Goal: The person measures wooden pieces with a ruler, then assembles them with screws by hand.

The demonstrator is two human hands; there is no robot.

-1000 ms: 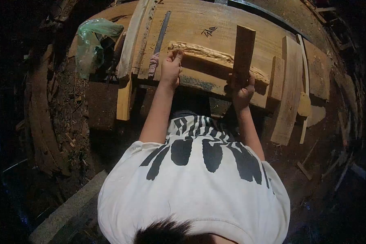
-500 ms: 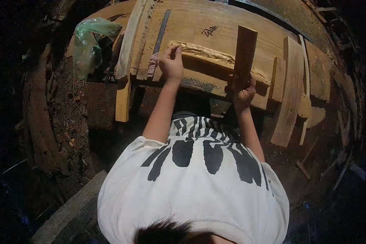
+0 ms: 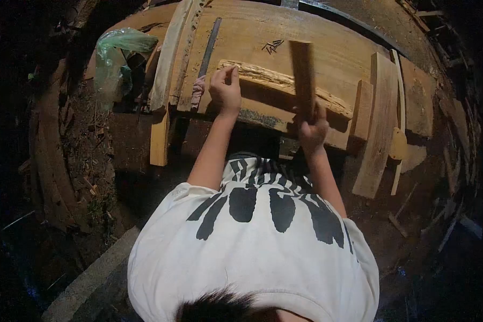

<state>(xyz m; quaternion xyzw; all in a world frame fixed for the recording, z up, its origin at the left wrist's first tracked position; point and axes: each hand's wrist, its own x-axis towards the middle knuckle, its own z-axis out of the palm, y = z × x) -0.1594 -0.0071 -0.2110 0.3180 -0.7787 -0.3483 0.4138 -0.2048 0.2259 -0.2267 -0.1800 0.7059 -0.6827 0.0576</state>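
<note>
My right hand (image 3: 313, 131) is closed around the lower end of a flat wooden block (image 3: 302, 75), which stands up from the grip and looks slightly blurred. Below and behind the block lies a rough-edged wooden strip (image 3: 263, 73), running across the bench (image 3: 236, 32). Near this strip's left end, my left hand (image 3: 226, 92) has thumb and fingertips drawn together; anything between them is too small to make out. A little pile of dark nails (image 3: 272, 46) rests on the bench beyond the strip.
Left of my left hand lies a dark metal bar (image 3: 211, 45) with a cloth-wrapped end (image 3: 198, 92). A green plastic bag (image 3: 110, 53) and a long plank (image 3: 169, 59) are farther left. Boards (image 3: 381, 123) and a short block (image 3: 361, 110) lie at the right.
My right hand has swung the wooden block to the left. My left hand stays by the strip's left end, its fingers still drawn together. The view has shifted slightly.
</note>
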